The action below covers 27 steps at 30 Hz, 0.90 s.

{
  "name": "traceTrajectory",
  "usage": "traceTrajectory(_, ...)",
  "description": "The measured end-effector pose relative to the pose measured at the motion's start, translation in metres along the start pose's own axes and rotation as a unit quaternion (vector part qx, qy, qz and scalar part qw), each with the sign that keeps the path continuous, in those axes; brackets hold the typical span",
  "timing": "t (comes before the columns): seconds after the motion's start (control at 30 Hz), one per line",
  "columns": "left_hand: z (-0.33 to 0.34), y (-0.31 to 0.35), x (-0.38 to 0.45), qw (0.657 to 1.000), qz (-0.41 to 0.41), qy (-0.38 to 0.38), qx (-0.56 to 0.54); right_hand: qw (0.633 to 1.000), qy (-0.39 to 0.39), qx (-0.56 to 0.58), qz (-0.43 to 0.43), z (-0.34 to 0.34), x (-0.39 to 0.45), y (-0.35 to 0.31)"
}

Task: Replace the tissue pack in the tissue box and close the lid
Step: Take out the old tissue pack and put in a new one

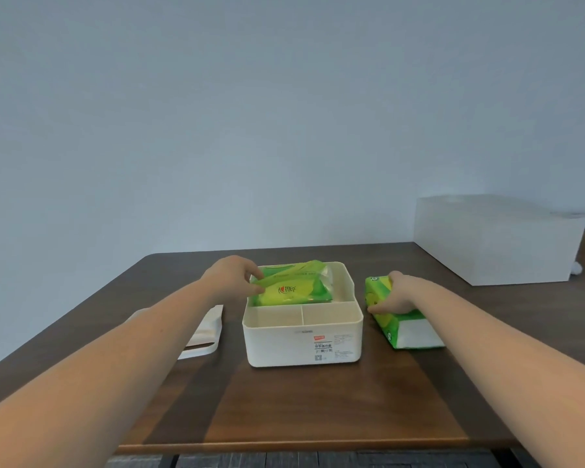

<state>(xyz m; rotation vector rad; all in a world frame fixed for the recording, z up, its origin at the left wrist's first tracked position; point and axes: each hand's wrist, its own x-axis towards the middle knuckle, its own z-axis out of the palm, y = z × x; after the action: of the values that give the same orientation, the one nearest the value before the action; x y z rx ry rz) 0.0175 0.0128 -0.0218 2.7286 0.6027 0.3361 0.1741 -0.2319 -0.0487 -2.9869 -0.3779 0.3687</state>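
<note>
A plain pale wall is filling the background, and below it a dark wooden tabletop (318, 400) is carrying everything in play. At the left, partly hidden under the left forearm, a flat white lid (206, 332) is lying on the wood, apart from the box. Next to it, the left hand (232, 275) is reaching over the left rim of the white tissue box (304, 346), its fingers pinching the crumpled green wrapper of the old tissue pack (294, 288), which is sitting in the box's large rear compartment; the two small front compartments are showing nothing inside.

That old pack is looking slack and nearly flat, so it is probably very light and floppy. Its film is likely slippery, and a pinch on a gathered fold, as here, seems the sensible hold.

Just right of the box, the right hand (395, 295) is closing over the top of the fresh tissue pack (402, 329), thumb on the near side and fingers wrapped across, with the pack resting on the tabletop. This one is looking full and blocky, light but springy. Gripping across its width near the middle should keep it from sagging, and it will likely need a gentle squeeze to slip between the box walls.

Far right, at the back, a large white box (497, 238) is standing well clear.
</note>
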Motion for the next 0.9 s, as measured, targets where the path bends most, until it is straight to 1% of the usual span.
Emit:
traceTrajectory(0.07,0.002,0.001,0.0,1.0,-0.006,0.011,-0.006,1.0,0.004,0.01,0.001,0.002,0.004,-0.001)
traceTrajectory(0.13,0.004,0.005,0.0,0.999,-0.002,0.037,-0.024,0.999,0.016,0.029,0.014,0.005,0.007,-0.001)
traceTrajectory(0.2,0.005,0.008,0.001,0.993,0.002,0.08,-0.086,0.998,0.025,0.051,0.029,0.006,0.003,-0.002)
traceTrajectory(0.27,0.003,0.011,0.003,0.978,-0.003,0.12,-0.173,0.996,0.035,0.07,0.037,0.003,-0.002,-0.002)
traceTrajectory(0.33,-0.002,0.014,0.005,0.955,-0.01,0.151,-0.256,0.994,0.05,0.093,0.032,0.001,-0.003,-0.003)
traceTrajectory(0.43,-0.013,0.014,0.009,0.92,-0.017,0.218,-0.326,0.988,0.084,0.13,0.018,-0.006,-0.003,-0.005)
traceTrajectory(0.53,-0.023,0.009,0.016,0.911,-0.029,0.274,-0.306,0.978,0.136,0.158,0.002,-0.017,-0.006,-0.013)
traceTrajectory(0.67,-0.025,-0.004,0.033,0.922,-0.076,0.309,-0.221,0.957,0.191,0.213,-0.049,-0.033,-0.011,-0.029)
traceTrajectory(0.77,-0.022,-0.016,0.048,0.932,-0.1,0.297,-0.183,0.936,0.222,0.24,-0.132,-0.045,-0.016,-0.042)
traceTrajectory(0.9,-0.009,-0.03,0.064,0.945,-0.129,0.238,-0.186,0.909,0.217,0.239,-0.263,-0.054,-0.027,-0.061)
